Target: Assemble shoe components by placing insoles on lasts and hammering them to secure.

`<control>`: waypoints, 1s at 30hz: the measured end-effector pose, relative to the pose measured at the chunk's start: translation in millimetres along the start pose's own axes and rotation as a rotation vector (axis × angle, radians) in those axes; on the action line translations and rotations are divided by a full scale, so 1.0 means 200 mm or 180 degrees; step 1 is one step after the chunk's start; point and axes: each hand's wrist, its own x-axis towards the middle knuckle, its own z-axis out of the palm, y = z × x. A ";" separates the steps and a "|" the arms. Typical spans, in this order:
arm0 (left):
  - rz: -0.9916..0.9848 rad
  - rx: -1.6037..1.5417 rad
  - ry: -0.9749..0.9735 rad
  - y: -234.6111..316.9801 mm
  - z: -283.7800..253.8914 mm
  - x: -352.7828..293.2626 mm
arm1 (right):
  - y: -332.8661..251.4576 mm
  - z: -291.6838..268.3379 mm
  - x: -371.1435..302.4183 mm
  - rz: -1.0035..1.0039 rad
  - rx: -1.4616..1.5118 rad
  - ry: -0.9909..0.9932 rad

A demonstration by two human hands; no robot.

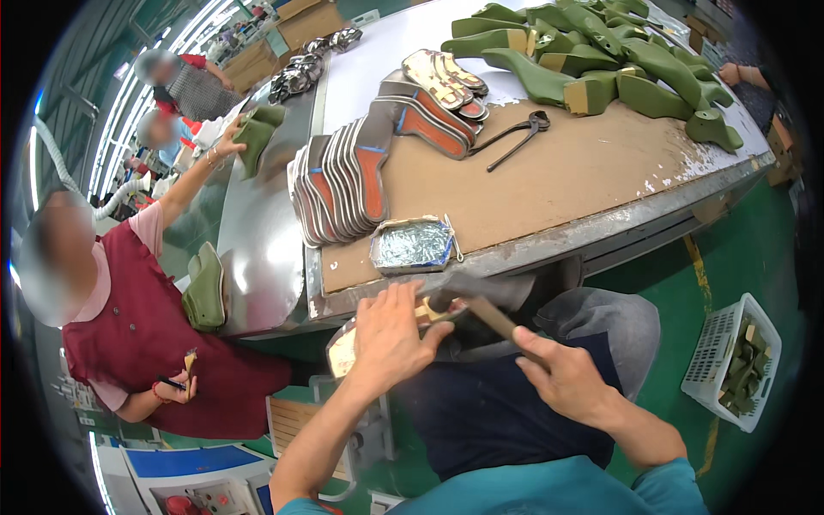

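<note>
My left hand [390,330] lies over a gold-coloured shoe piece [342,350] above my lap, thumb on the near side and fingers across its top. Much of that piece is hidden under the hand. My right hand [562,373] is wrapped round the wooden handle of a hammer [498,322]. The hammer's dark head is blurred and close to my left thumb, beside the shoe piece; whether they touch, I cannot tell. Just beyond my hands, at the table edge, sits a shallow box [412,245] of small shiny bits.
Stacked insoles [373,184], pincers [519,137] and a heap of green shoe lasts [592,60] occupy the table [601,184]. A person in a maroon apron [189,360] at left grips a green last [257,142]. A white basket [699,382] stands on the floor at right.
</note>
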 end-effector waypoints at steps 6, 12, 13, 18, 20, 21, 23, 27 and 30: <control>0.0115 0.0488 -0.0187 0.01 0.01 0.00 | 0.02 -0.11 0.13 0.0144 -0.0149 0.0456; 0.0281 0.0609 -0.0600 -0.03 0.00 0.02 | 0.30 -0.44 0.25 0.0484 -0.2271 0.0590; 0.0397 0.0447 -0.0529 -0.04 -0.02 0.03 | 0.40 -0.52 0.24 0.0918 -0.2732 0.0299; -0.1174 -0.0550 0.0418 -0.18 -0.41 0.02 | 0.50 -0.58 0.26 0.0470 -0.3017 0.0650; -0.1178 -0.0731 0.1978 -0.43 -0.49 0.01 | 0.40 -0.49 0.30 0.0235 -0.2689 0.0819; -0.1112 -0.1277 0.2676 -0.54 -0.53 0.00 | 0.36 -0.45 0.32 0.0209 -0.2382 0.0741; -0.0950 -0.2100 0.3727 -0.74 -0.55 -0.01 | 0.33 -0.38 0.33 0.0091 -0.1974 0.0749; -0.1478 -0.1817 0.3994 -1.28 -0.17 -0.22 | 0.31 -0.26 0.36 0.0137 -0.1604 0.0599; -0.2674 -0.0919 0.3315 -1.45 0.08 -0.32 | 0.32 -0.22 0.36 0.0121 -0.1412 0.0288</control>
